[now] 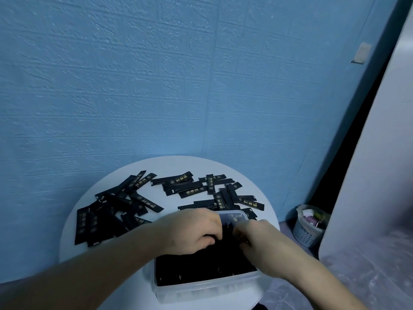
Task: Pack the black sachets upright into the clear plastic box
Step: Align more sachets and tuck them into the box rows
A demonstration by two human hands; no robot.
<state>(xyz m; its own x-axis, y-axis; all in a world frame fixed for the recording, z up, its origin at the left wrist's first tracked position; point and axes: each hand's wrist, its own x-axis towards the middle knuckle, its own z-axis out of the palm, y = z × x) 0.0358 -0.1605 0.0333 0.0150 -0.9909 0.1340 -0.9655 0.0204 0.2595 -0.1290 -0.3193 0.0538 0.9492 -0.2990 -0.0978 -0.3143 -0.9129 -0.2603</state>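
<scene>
Left fingers: yours are curled down with the thumb tucked under, closing on the tops of the packed sachets at the far end of the box.
Right fingers: curled and pressed together, tips buried among the same sachets; you cannot tell what they pinch.
Hands: two, your left hand and right hand, almost touching over the box's far half.
Packed sachets: one dense block, too tight to count, standing on end with long axes vertical and top edges up.
Box: one clear plastic box, near edge of the bench, its long side running away from you; its far right corner shows bare room.
Loose sachets: three overlapping heaps, left, middle and right; an exact count is not possible. All lie flat, long axes pointing every way.
Bench: one round white bench; the left heap reaches close to its rim, and a bare strip lies between the heaps and your left wrist.
Beyond: a blue textured wall behind, and one basket on the floor to your right.
</scene>
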